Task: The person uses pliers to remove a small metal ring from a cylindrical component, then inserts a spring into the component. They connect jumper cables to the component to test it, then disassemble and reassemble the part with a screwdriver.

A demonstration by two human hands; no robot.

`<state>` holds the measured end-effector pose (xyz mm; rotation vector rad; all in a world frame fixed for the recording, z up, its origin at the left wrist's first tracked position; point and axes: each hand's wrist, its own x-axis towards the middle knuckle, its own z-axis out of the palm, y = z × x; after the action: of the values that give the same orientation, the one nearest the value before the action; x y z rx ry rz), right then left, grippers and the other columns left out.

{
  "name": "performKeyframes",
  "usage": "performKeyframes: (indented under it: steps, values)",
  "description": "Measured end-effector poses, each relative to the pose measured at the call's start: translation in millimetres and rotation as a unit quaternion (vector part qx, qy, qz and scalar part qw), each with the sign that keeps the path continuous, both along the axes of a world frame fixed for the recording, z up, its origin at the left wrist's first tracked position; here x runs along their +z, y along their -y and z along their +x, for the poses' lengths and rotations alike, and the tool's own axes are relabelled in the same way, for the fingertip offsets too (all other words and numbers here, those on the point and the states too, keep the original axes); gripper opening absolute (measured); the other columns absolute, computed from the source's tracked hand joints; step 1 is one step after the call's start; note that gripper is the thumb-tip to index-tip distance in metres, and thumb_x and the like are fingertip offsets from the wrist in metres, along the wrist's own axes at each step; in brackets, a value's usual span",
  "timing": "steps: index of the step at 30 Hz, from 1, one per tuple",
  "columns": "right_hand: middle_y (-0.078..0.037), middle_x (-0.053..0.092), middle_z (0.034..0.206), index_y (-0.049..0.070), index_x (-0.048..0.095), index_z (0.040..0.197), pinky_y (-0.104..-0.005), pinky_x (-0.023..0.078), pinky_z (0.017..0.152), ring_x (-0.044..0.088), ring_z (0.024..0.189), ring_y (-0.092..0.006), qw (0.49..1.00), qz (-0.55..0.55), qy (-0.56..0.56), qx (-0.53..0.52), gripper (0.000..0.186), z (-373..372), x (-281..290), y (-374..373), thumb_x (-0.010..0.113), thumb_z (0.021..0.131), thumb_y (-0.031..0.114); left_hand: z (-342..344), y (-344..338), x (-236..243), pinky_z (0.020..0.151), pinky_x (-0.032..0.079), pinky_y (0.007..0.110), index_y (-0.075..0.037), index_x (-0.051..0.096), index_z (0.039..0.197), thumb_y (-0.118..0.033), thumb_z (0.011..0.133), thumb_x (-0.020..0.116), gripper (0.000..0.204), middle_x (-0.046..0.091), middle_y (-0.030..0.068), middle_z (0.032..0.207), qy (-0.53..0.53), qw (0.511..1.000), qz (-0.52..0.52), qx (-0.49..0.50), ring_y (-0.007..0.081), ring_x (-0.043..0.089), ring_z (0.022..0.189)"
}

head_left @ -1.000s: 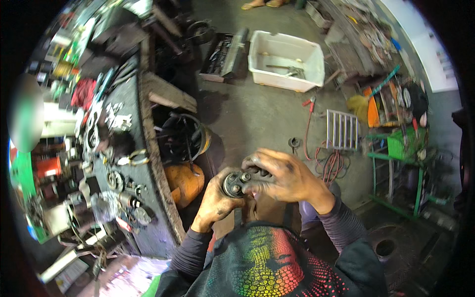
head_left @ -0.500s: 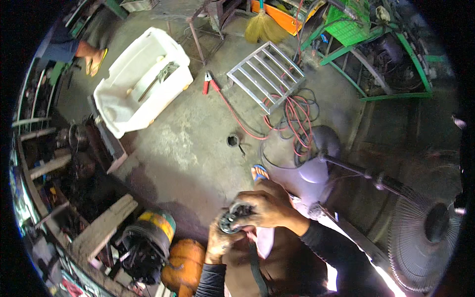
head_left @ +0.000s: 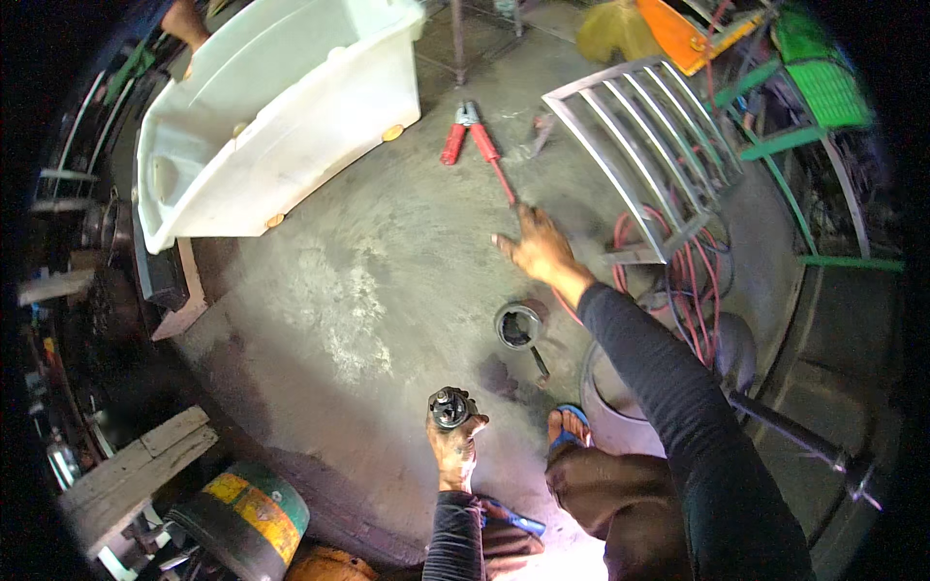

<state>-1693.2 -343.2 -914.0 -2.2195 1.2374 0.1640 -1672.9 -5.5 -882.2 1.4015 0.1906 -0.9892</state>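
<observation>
My left hand point(head_left: 452, 450) is wrapped round a dark, round, greasy metal part point(head_left: 449, 409) with a small stub at the centre of its top. Its exact kind I cannot make out. My right hand point(head_left: 541, 250) stretches out over the floor, fingers apart, with nothing visible in it. It hovers by the red cable of a jumper clamp point(head_left: 470, 131) with red handles; whether it touches the cable I cannot tell. Below it stands a small round can point(head_left: 518, 326) with dark contents, and a short dark-handled tool point(head_left: 540, 364) lies against it.
A large white tub point(head_left: 320, 136) stands at the far left. A metal bar frame point(head_left: 630, 165) lies at the right over coiled red and black cables point(head_left: 690, 281). A broom point(head_left: 615, 31), an orange object point(head_left: 678, 37) and a green crate point(head_left: 823, 77) are beyond. A paint-stained bucket point(head_left: 252, 513) sits near left.
Both hands were together on the dark part. My right hand has let go and reached forward; my left keeps the part. The view has shifted forward, with my body leaning down.
</observation>
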Motion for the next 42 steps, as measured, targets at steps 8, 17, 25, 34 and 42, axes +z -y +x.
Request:
performKeyframes:
  steps: [8,17,25,34,42]
  values:
    - [-0.027,0.04,0.154,0.002,0.023,0.161,-0.0506,0.04,0.113,0.044,0.139,-0.0432,0.989,-0.116,-0.071,-0.058,0.112,145,-48,74,0.053,0.087,0.081,10,15,-52,0.08,0.058,0.033,-0.004,0.064,0.117,0.011,0.065,0.076,0.055,0.069,0.004,0.098,0.034,0.999,0.003,0.008,0.0163,0.068,0.088]
    - [-0.02,0.038,0.155,0.016,0.035,0.158,-0.0658,0.039,0.107,0.042,0.141,-0.0431,0.975,-0.154,-0.125,-0.096,0.094,168,-76,82,0.066,0.086,0.068,7,11,-75,0.091,0.051,0.028,-0.007,0.061,0.118,0.011,0.062,0.079,0.061,0.066,0.001,0.108,0.159,0.984,0.023,-0.082,0.0138,0.062,0.098]
    - [-0.025,0.043,0.152,0.008,0.041,0.156,-0.0648,0.036,0.111,0.04,0.143,-0.0455,0.986,-0.132,-0.08,-0.067,0.111,150,-79,91,0.048,0.082,0.09,4,6,-86,0.096,0.053,0.031,-0.007,0.062,0.118,0.012,0.061,0.081,0.063,0.067,0.0025,0.112,0.091,0.992,-0.013,-0.085,0.0157,0.064,0.103]
    - [-0.026,0.056,0.141,0.004,0.058,0.14,-0.0535,0.045,0.104,0.054,0.133,-0.0373,0.983,-0.121,-0.091,-0.1,0.086,148,-74,98,0.071,0.08,0.064,0,-3,-82,0.098,0.051,0.033,-0.008,0.063,0.116,0.007,0.062,0.084,0.06,0.065,0.006,0.124,0.158,0.981,-0.013,-0.112,0.0184,0.063,0.11]
    - [-0.006,0.063,0.108,0.006,0.063,0.11,-0.0343,0.044,0.08,0.059,0.096,-0.0178,0.838,0.356,0.393,-0.133,0.034,-11,10,63,0.069,0.086,0.029,-2,-10,-95,0.095,0.051,0.03,-0.008,0.062,0.117,0.001,0.064,0.084,0.057,0.066,0.0035,0.118,0.095,0.99,-0.059,-0.088,0.0147,0.062,0.105]
